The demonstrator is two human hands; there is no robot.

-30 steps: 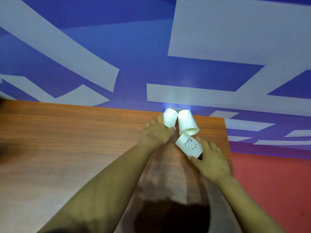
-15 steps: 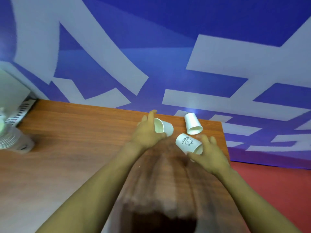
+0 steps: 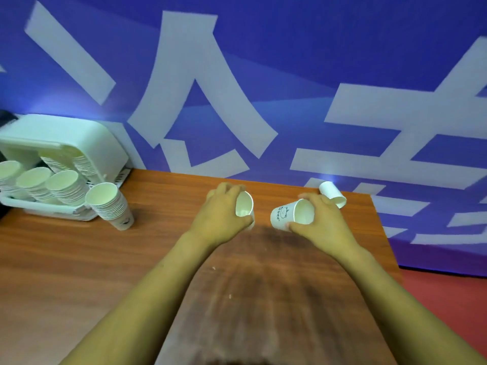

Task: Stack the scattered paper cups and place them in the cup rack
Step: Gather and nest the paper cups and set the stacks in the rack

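My left hand grips a white paper cup with its mouth turned to the right. My right hand holds a second white cup, printed with a small bear, its mouth facing me. The two cups are a short gap apart above the wooden table. A third cup lies on its side near the table's far right corner, behind my right hand. The white cup rack stands at the far left with several stacks of cups in it.
One stack of cups stands on the table just right of the rack. A blue wall with white shapes rises behind the table. The table's right edge drops to a red floor.
Both hands have lifted their cups and moved left, away from the third cup. The view has swung left, bringing the rack and its stacks into sight.
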